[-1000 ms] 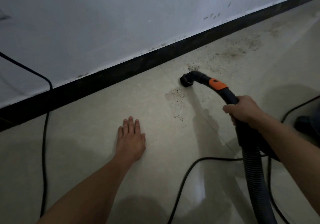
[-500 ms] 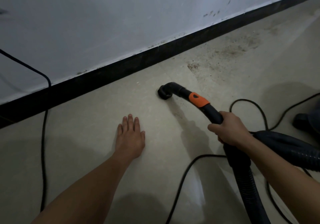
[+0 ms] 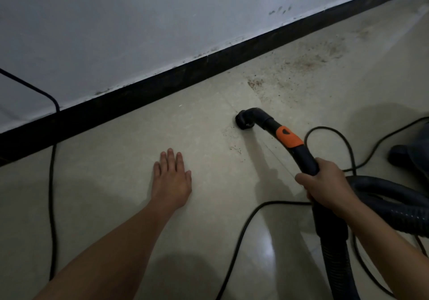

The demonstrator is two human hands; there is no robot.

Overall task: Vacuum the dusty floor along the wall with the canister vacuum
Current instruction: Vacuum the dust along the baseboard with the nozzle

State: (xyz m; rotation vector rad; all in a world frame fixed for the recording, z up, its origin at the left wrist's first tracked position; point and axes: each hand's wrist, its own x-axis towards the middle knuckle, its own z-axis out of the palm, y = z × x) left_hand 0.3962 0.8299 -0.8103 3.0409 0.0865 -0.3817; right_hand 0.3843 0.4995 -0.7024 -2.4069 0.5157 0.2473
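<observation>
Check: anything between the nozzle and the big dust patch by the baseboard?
Nothing visible. Only tile with scattered grit lies between the nozzle and the dust patch along the baseboard. The cord loop lies right of the wand gripped by the right hand, outside that path.

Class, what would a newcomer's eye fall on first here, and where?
The orange collar on the black vacuum wand, right of centre, gripped lower down by the right hand, its nozzle on the pale floor. The left hand lies flat on the floor at centre. Brown dust spreads beside the black skirting, upper right.
</observation>
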